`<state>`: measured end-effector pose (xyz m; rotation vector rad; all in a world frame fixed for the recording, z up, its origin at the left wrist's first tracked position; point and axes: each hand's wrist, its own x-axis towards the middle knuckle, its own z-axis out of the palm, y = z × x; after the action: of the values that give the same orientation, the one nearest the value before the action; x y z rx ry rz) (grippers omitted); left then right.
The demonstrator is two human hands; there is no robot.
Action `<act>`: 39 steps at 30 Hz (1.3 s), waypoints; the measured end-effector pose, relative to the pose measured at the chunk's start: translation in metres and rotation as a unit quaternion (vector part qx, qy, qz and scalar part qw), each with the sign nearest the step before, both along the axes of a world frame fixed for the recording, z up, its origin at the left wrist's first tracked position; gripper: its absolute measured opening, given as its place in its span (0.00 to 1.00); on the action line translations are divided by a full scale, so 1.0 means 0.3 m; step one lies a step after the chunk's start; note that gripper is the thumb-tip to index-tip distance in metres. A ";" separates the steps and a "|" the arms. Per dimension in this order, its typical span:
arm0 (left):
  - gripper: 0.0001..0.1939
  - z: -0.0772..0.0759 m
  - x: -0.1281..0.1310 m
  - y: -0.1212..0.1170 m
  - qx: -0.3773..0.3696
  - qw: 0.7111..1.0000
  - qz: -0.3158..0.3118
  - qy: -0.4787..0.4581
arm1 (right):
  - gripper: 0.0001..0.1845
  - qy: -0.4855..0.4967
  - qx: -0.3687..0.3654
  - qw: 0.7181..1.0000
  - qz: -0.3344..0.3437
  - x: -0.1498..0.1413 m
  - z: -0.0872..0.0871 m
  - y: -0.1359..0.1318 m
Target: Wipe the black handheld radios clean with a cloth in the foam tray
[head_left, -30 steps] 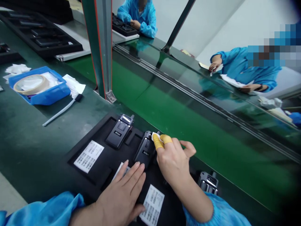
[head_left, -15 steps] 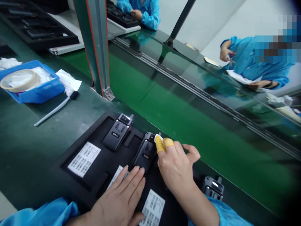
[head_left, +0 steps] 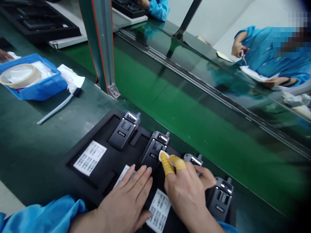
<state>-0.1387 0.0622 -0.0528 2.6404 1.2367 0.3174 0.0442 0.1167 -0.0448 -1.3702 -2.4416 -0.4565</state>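
Observation:
Several black handheld radios lie in a black foam tray (head_left: 133, 154). On the second radio from the left (head_left: 148, 154), marked "Riton", my left hand (head_left: 128, 197) rests flat at the lower end, fingers outstretched. Yellow finger cots cover two fingertips of my right hand (head_left: 186, 184). Between them is pinched a small white cloth (head_left: 160, 156), pressed on that radio's right side near the lettering. Another radio (head_left: 121, 131) lies to the left. My right hand partly hides a third radio (head_left: 193, 159), and one more radio (head_left: 220, 197) sits at the far right.
White barcode sheets (head_left: 90, 158) lie in the tray. A blue bin (head_left: 46, 90) holds a tape roll (head_left: 18, 76) and white cloths; beside it lies a brush (head_left: 55, 110). A metal post (head_left: 103, 48) rises behind. Across the green conveyor (head_left: 150, 87), a co-worker (head_left: 264, 51) holds scissors.
My right hand has slid the cloth from the radio's top down along its right edge, uncovering the top and the radio further right. The view has shifted slightly. A co-worker's hand appears far left.

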 end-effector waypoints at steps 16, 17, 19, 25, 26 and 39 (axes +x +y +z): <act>0.27 0.038 -0.054 -0.024 -0.021 1.000 0.021 -0.007 | 0.12 -0.062 0.047 0.997 0.017 0.032 0.045 -0.033; 0.27 0.046 -0.075 -0.021 -0.014 0.999 0.030 -0.002 | 0.12 -0.060 0.052 0.997 0.016 0.020 0.057 -0.023; 0.27 0.052 -0.124 -0.010 0.003 0.998 0.055 0.004 | 0.12 -0.051 0.061 0.997 0.016 -0.014 0.075 0.009; 0.26 -0.006 -0.233 0.028 0.058 0.989 0.136 0.004 | 0.11 -0.033 0.099 0.994 0.035 -0.150 0.066 0.165; 0.26 -0.020 -0.238 0.030 0.061 0.988 0.141 0.001 | 0.11 -0.044 0.100 0.993 0.041 -0.174 0.062 0.192; 0.25 -0.032 -0.232 0.034 0.042 0.989 0.143 -0.006 | 0.13 -0.032 0.033 0.998 0.049 -0.219 0.044 0.220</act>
<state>-0.2082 0.0723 -0.0626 2.5210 1.6343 0.4403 -0.0216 0.1827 -0.0315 -1.2202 -2.5070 -0.5595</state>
